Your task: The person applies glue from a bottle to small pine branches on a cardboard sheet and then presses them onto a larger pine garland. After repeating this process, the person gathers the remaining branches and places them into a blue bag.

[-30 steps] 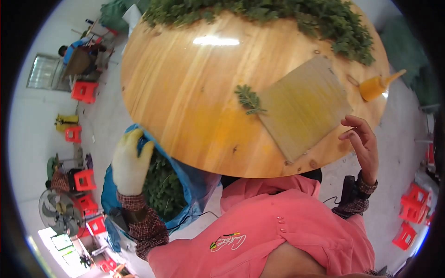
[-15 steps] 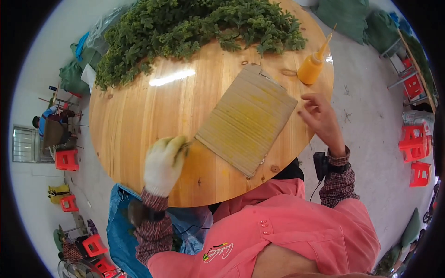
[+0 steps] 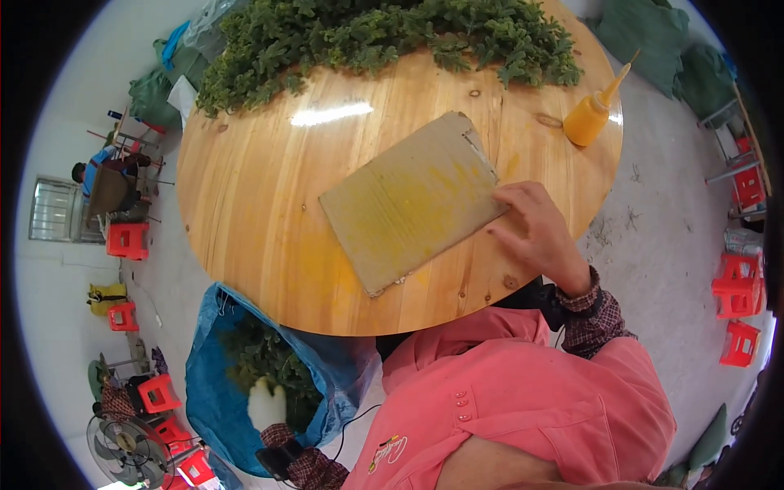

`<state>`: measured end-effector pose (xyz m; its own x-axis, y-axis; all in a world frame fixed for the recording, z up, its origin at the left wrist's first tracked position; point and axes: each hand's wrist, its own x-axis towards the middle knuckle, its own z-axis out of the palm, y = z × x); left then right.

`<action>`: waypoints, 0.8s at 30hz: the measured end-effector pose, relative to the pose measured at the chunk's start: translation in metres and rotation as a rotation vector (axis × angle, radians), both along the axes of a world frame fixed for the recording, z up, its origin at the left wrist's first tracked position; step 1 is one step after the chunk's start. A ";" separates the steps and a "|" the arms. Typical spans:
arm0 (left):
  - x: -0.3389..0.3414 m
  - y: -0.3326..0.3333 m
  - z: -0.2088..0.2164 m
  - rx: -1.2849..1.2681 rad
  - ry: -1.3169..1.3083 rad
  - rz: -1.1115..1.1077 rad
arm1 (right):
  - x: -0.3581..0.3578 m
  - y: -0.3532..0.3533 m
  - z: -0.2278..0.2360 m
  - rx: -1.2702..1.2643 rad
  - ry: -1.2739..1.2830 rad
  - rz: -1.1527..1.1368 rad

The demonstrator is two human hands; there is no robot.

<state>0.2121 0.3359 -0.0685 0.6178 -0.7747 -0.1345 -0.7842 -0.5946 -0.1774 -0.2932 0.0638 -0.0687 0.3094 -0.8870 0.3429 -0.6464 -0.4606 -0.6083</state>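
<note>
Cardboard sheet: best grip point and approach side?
Likely pinch the cardboard sheet near its right corner, coming from the person's right: it is flat, offering only thin edges to grip, its face is smeared yellow, and the right hand is at that corner.

The bag (image 3: 214,384) is blue, the cardboard (image 3: 412,200) yellow-smeared brown.

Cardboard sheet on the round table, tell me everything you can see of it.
The cardboard sheet is a roughly rectangular, greyish-brown piece, corrugated by its look, with faint parallel ridges. Yellow smears cover much of its upper face. Its upper-right edge looks torn and uneven, and its bottom corner is frayed. It lies flat on the wooden table, turned at a slant, its longer sides running from lower left to upper right. The bare right hand is at its right corner and appears to touch it there.
</note>
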 end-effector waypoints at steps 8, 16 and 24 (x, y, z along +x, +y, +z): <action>-0.017 -0.041 0.053 0.184 -0.051 0.075 | -0.091 -0.027 -0.022 0.109 -0.348 -0.522; -0.037 -0.143 0.117 -0.201 0.055 -0.333 | -0.110 -0.078 -0.025 -0.018 -0.367 -0.447; -0.091 -0.301 0.108 -0.285 0.259 -0.752 | -0.125 -0.092 -0.016 0.199 -0.325 -0.407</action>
<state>0.1215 0.0346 0.0390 -0.0993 -0.9931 0.0622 -0.9844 0.1072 0.1397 -0.4182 -0.0278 -0.0845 -0.1651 -0.9701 0.1777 -0.5129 -0.0694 -0.8556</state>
